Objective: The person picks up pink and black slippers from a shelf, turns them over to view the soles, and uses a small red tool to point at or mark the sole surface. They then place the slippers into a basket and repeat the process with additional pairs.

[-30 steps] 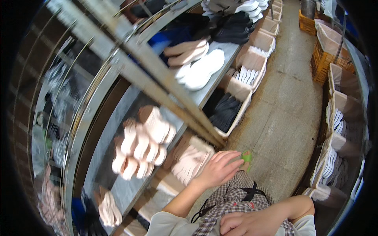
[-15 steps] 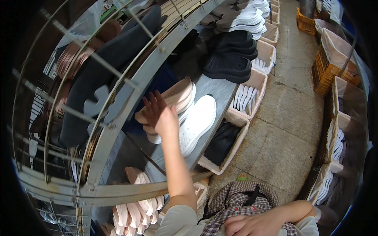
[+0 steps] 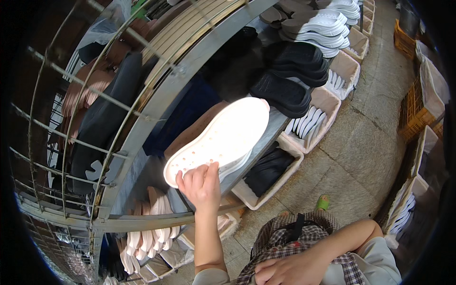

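Fingers bent over its near, perforated end, my left hand [image 3: 203, 183] grips a pale shoe sole [image 3: 223, 130]. Glare washes the sole almost white; a faint pink shows at its rim. It is tilted above the grey bench and hides most of a white sole [image 3: 236, 166] below. Behind it part of a pinkish sole [image 3: 197, 126] shows. My right hand [image 3: 292, 270] rests against the checked apron [image 3: 270, 237] at my waist. Its fingers are partly cut off by the lower edge, so whether it holds anything cannot be seen.
Black soles [image 3: 285, 90] and white soles [image 3: 316, 28] are stacked farther along the bench. Lined baskets of soles [image 3: 304, 135] line its right side. A wire rack [image 3: 128, 156] stands at left. Pink soles [image 3: 152, 232] hang below. Yellow crates [image 3: 413, 107] stand across the walkway.
My left hand was spread over the pinkish soles; now it grips a pale sole, which lies across the view above the bench. My right hand stays at the waist. The view has shifted.
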A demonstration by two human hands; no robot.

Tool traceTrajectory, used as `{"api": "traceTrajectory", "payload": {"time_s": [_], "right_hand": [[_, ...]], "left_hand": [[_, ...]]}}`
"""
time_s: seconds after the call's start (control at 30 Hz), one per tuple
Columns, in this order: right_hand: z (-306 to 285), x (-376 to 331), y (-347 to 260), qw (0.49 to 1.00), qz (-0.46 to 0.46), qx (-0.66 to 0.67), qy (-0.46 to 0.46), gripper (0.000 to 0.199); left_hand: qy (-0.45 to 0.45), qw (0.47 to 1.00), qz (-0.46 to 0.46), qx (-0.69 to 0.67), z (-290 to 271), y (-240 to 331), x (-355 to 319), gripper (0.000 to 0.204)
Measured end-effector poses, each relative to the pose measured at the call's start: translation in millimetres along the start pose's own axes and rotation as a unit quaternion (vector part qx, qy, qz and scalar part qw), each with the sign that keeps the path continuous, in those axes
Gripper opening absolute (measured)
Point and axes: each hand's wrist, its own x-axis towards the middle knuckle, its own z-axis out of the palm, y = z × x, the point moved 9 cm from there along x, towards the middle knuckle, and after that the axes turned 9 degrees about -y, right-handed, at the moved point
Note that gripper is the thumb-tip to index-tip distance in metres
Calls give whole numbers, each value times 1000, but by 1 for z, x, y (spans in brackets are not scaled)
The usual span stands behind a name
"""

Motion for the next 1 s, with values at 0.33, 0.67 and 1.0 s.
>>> {"api": "traceTrajectory", "payload": {"time_s": [0.33, 0.67, 1.0], "right_hand": [[-18, -41, -63, 996, -77, 25, -27, 28], [-32, -50, -75, 993, -99, 51, -26, 31], [-50, -62, -76, 996, -71, 59, -17, 29]], "left_hand": [[-66, 997, -24, 28, -26, 77, 4, 26], [-62, 996, -29, 53, -24, 53, 17, 21], [-161, 985, -60, 23, 42, -107, 74, 26]]}}
